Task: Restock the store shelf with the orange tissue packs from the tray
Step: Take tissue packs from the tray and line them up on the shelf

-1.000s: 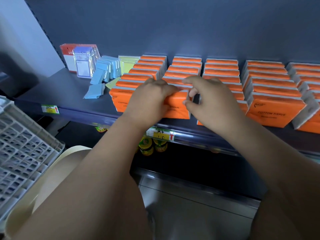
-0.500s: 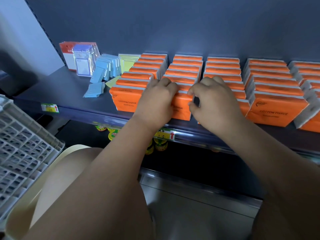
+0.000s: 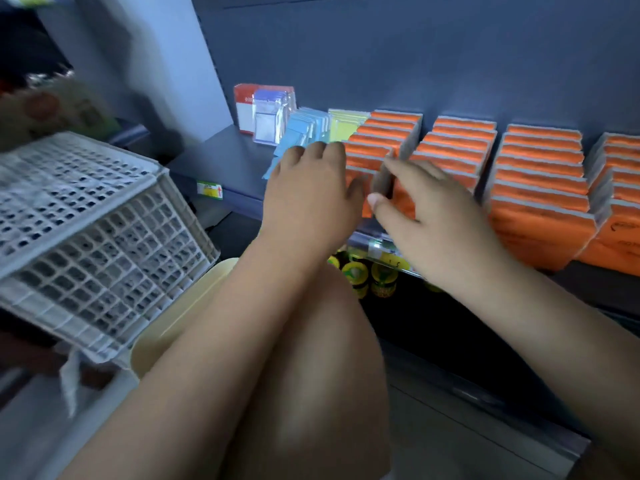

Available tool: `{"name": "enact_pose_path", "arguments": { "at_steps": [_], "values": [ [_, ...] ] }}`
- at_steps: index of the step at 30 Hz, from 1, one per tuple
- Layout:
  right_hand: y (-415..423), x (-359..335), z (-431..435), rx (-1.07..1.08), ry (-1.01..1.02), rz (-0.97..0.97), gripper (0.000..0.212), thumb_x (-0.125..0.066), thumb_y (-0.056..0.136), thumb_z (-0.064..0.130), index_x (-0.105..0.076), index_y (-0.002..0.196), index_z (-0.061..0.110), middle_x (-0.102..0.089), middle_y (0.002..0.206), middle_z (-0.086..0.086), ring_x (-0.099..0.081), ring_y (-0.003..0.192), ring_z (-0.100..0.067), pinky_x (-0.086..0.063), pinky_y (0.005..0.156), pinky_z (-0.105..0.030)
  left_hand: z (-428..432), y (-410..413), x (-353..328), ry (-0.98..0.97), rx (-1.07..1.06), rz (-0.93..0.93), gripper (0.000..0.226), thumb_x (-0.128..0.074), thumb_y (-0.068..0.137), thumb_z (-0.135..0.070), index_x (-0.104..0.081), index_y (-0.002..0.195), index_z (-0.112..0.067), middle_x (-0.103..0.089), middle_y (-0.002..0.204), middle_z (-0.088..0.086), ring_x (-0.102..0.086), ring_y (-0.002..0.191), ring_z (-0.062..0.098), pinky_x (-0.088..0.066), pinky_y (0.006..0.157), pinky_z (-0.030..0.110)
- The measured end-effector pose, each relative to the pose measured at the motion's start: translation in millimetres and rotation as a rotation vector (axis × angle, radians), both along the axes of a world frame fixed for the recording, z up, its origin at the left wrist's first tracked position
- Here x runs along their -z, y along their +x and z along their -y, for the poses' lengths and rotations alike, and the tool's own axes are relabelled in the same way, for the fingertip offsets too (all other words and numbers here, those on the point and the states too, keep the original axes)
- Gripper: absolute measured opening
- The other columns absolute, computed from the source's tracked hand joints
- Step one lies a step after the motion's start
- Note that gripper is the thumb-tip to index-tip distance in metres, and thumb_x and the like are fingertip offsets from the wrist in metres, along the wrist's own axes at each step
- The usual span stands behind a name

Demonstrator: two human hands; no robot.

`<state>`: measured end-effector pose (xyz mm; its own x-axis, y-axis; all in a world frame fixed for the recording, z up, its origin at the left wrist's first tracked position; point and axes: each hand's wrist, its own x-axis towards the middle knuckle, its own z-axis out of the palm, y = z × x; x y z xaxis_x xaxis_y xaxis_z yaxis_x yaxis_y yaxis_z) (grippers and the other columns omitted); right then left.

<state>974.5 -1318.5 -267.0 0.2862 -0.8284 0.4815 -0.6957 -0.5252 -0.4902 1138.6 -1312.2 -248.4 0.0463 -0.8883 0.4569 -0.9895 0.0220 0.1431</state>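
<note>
Several rows of orange tissue packs (image 3: 540, 188) stand upright on the dark shelf (image 3: 225, 157), front to back. My left hand (image 3: 308, 199) hovers over the front of the leftmost row (image 3: 384, 133), fingers loose, its thumb close to the front pack. My right hand (image 3: 433, 216) is spread in front of the second row (image 3: 457, 140), with nothing held in it. Between the two hands a narrow grey gap shows. The white lattice tray (image 3: 104, 237) sits at the left, tilted; no orange pack is visible in it. The image is motion-blurred.
Light blue packets (image 3: 304, 129), yellow-green packets (image 3: 343, 124) and a red-and-white box (image 3: 256, 105) stand left of the orange rows. Yellow-lidded jars (image 3: 356, 271) sit on the lower shelf. A cream rounded object (image 3: 194, 306) and my bare knee (image 3: 311, 375) fill the foreground.
The view has swung left, bringing the tray closer. Both hands have eased off the front orange packs they were pressing, and their fingers have spread.
</note>
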Motion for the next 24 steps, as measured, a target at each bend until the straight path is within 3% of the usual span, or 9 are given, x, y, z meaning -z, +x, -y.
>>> {"name": "enact_pose_path", "arguments": {
  "at_steps": [3, 7, 12, 18, 20, 24],
  "values": [
    [50, -1, -21, -0.156, 0.026, -0.016, 0.054, -0.047, 0.093, 0.046, -0.058, 0.134, 0.011, -0.059, 0.136, -0.005, -0.054, 0.127, -0.026, -0.047, 0.102, -0.046, -34, 46, 0, -0.009, -0.134, 0.008, 0.054, -0.037, 0.091, -0.053, -0.063, 0.119, -0.014, -0.068, 0.119, 0.010, -0.055, 0.116, 0.039, -0.047, 0.095, 0.045],
    [113, -6, -49, -0.283, 0.043, -0.112, 0.059, -0.043, 0.095, 0.047, -0.054, 0.141, 0.011, -0.057, 0.139, -0.008, -0.053, 0.127, -0.030, -0.047, 0.101, -0.045, -82, 105, 8, 0.075, -0.270, 0.008, 0.065, -0.024, 0.087, -0.056, -0.062, 0.119, -0.014, -0.067, 0.122, 0.011, -0.055, 0.118, 0.039, -0.045, 0.100, 0.048],
    [175, 12, -69, -0.343, 0.141, -0.220, 0.047, -0.047, 0.100, 0.047, -0.058, 0.131, 0.014, -0.057, 0.136, -0.007, -0.052, 0.127, -0.030, -0.048, 0.098, -0.046, -144, 154, 44, 0.159, -0.454, -0.105, 0.051, -0.044, 0.101, -0.053, -0.058, 0.129, -0.013, -0.063, 0.129, 0.010, -0.046, 0.129, 0.039, -0.046, 0.099, 0.050],
    [235, 86, -56, -0.349, 0.335, -0.355, 0.040, -0.048, 0.099, 0.040, -0.059, 0.126, 0.013, -0.057, 0.127, -0.011, -0.057, 0.115, -0.036, -0.049, 0.084, -0.040, -166, 187, 115, 0.406, -0.554, -0.221, 0.056, -0.048, 0.101, -0.051, -0.052, 0.140, -0.012, -0.056, 0.142, 0.012, -0.041, 0.137, 0.038, -0.042, 0.107, 0.047],
    [244, 121, -49, -0.332, 0.455, -0.382, 0.039, -0.049, 0.098, 0.039, -0.060, 0.125, 0.012, -0.059, 0.126, -0.013, -0.057, 0.116, -0.036, -0.047, 0.087, -0.040, -163, 195, 139, 0.473, -0.556, -0.295, 0.053, -0.051, 0.100, -0.051, -0.056, 0.135, -0.012, -0.058, 0.139, 0.013, -0.044, 0.134, 0.039, -0.042, 0.107, 0.046],
    [249, 183, -31, -0.270, 0.765, -0.408, 0.048, -0.051, 0.095, 0.046, -0.060, 0.127, 0.012, -0.063, 0.124, -0.012, -0.060, 0.112, -0.034, -0.051, 0.090, -0.039, -150, 211, 193, 0.571, -0.568, -0.496, 0.051, -0.045, 0.086, -0.055, -0.065, 0.104, -0.012, -0.069, 0.113, 0.016, -0.062, 0.112, 0.040, -0.050, 0.094, 0.042]
  ]
}}
